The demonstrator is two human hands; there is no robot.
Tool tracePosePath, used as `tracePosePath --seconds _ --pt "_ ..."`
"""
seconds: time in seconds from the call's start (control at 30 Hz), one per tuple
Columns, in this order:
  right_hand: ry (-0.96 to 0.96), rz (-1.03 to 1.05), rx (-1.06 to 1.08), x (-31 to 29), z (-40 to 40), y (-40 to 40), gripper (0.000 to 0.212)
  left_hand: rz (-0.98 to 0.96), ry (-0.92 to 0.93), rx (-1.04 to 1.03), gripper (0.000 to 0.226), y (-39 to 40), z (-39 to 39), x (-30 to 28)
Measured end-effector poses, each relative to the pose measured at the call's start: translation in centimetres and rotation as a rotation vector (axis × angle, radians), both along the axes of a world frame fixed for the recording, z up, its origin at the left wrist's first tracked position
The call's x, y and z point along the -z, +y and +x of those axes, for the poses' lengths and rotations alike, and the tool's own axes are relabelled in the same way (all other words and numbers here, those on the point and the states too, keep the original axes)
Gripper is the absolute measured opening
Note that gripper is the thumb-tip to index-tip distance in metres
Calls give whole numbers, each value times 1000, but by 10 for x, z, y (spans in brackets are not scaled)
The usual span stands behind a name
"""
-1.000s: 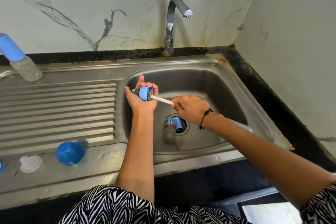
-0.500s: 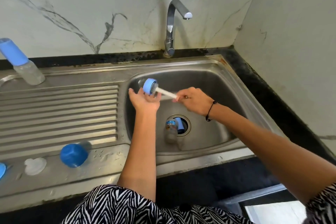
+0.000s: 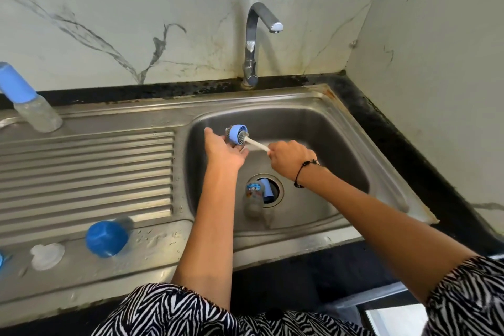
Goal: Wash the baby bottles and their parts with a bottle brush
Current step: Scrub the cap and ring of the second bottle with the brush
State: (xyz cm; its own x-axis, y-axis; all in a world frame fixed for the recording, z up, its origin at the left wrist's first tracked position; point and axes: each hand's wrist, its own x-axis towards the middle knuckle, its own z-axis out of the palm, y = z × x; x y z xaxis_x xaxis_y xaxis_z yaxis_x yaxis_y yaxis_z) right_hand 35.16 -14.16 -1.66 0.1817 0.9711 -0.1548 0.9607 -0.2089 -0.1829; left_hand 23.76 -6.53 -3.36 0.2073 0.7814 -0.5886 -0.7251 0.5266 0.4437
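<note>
Left hand (image 3: pixel 226 151) gripping blue bottle ring (image 3: pixel 236 135); right hand (image 3: pixel 289 159) clasping bottle brush (image 3: pixel 252 142), bristles seemingly inside ring, above sink (image 3: pixel 338 144).

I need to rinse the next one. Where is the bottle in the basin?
In the head view, the bottle lies at the basin's bottom, its top end over the drain, below the right hand.

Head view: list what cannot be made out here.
- Left hand: its fingers lie behind the blue ring, so the grip is hidden.
- Brush: the handle's end is hidden inside the right hand.
- Bottle in the sink: blurred, label unreadable.
- Blue part at the left edge: cut off by the frame.
</note>
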Motion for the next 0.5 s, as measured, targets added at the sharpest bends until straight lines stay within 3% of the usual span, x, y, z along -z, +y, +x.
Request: tracePosePath --seconds 0.07,0.13,0.27,0.5 --pt "176 15 -20 -6 2 0 31 4 19 -4 58 -1 -6 6" --pt "287 -4 -112 -13 -5 -4 36 1 -114 -106 56 -4 -13 16" --pt "200 -36 -167 -4 -22 -14 22 91 -437 -253 65 -6 -22 19" --pt "-57 46 -81 0 -19 -8 26 43 -222 -196 54 3 -15 5"
